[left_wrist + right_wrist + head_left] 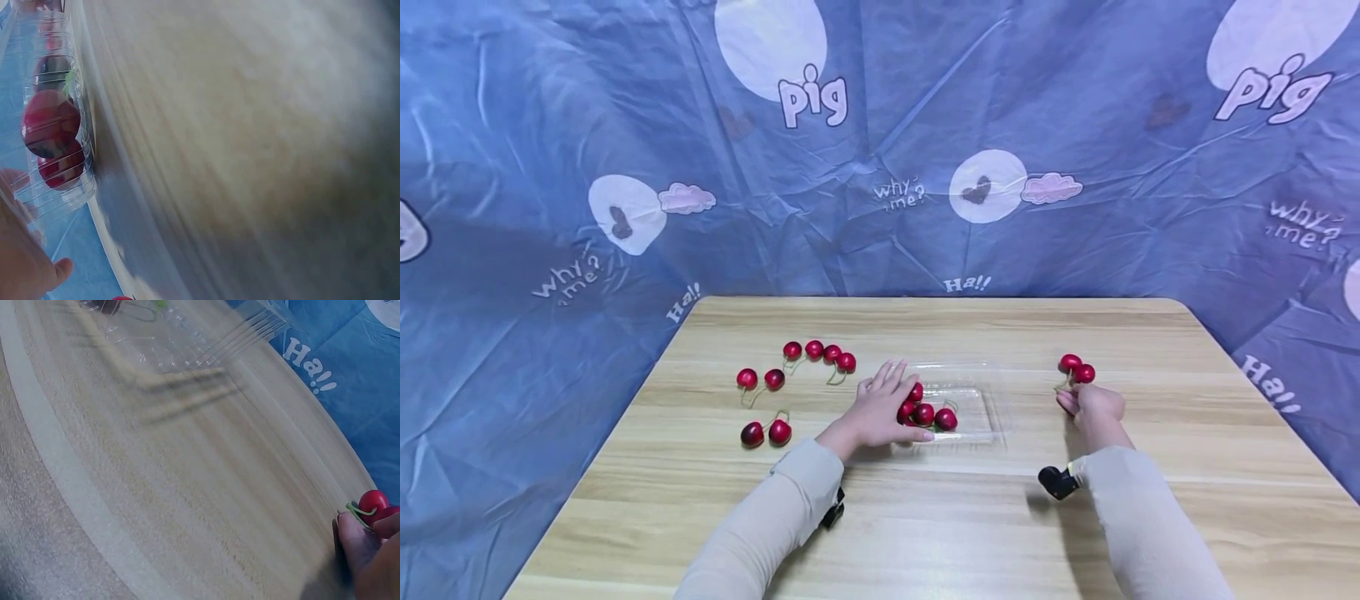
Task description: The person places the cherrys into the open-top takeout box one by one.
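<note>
A clear plastic box with several red cherries in it lies mid-table. My left hand spreads over the box's left end, its thumb along the near side and its fingers toward the far side. Through the ribbed wall of the box, cherries show in the left wrist view, with part of the hand at the lower left. Right of the box, my right hand pinches the green stems of a pair of cherries. The fruit sits just beyond the fingertips.
Left of the box lie several stemmed cherries, among them a far group, a middle pair and a near pair. The wooden table ends at a blue printed cloth behind it.
</note>
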Motion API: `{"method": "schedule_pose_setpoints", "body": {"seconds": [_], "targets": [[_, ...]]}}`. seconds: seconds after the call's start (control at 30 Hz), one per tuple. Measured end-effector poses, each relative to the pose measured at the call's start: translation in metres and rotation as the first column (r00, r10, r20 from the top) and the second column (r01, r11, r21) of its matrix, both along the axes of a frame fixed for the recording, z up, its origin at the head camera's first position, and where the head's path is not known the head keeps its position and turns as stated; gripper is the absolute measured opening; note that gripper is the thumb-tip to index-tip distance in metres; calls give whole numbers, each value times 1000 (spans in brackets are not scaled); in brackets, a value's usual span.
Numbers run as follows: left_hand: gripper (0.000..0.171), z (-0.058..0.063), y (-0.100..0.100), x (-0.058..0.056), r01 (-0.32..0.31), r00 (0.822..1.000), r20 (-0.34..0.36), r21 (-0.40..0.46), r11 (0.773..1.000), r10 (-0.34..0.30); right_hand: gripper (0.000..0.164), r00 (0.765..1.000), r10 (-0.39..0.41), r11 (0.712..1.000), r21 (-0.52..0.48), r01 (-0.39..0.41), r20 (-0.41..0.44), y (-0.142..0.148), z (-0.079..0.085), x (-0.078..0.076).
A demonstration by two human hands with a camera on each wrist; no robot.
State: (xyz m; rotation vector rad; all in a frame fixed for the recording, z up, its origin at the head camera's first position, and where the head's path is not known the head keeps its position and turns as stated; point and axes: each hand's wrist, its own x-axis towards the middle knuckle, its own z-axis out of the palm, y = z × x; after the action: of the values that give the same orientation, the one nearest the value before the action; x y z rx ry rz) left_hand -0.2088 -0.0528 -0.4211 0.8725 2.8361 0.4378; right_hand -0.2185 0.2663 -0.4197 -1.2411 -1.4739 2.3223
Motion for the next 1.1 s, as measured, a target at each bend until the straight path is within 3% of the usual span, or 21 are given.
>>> {"method": "schedule_pose_setpoints", "body": {"seconds": [0.1, 0.4, 0.6, 1.1], "targets": [[94, 0, 0, 0, 0, 1000, 2, 2, 1000, 0, 38, 1000, -13, 999, -36, 12, -29, -1, 4, 5], [95, -1, 1, 0, -3, 1000, -2, -8, 1000, 3, 16, 987, -98, 975, -210, 71, -123, 1, 4, 12], [96, -3, 0, -1, 0, 1000, 0, -5, 1000, 0, 22, 977, -99, 953, -300, 39, -187, 5, 2, 14], [98, -4, 2, -2, -6, 1000, -3, -6, 1000, 6, 31, 961, 17, 935, -335, -114, -278, 5, 13, 23]]}}
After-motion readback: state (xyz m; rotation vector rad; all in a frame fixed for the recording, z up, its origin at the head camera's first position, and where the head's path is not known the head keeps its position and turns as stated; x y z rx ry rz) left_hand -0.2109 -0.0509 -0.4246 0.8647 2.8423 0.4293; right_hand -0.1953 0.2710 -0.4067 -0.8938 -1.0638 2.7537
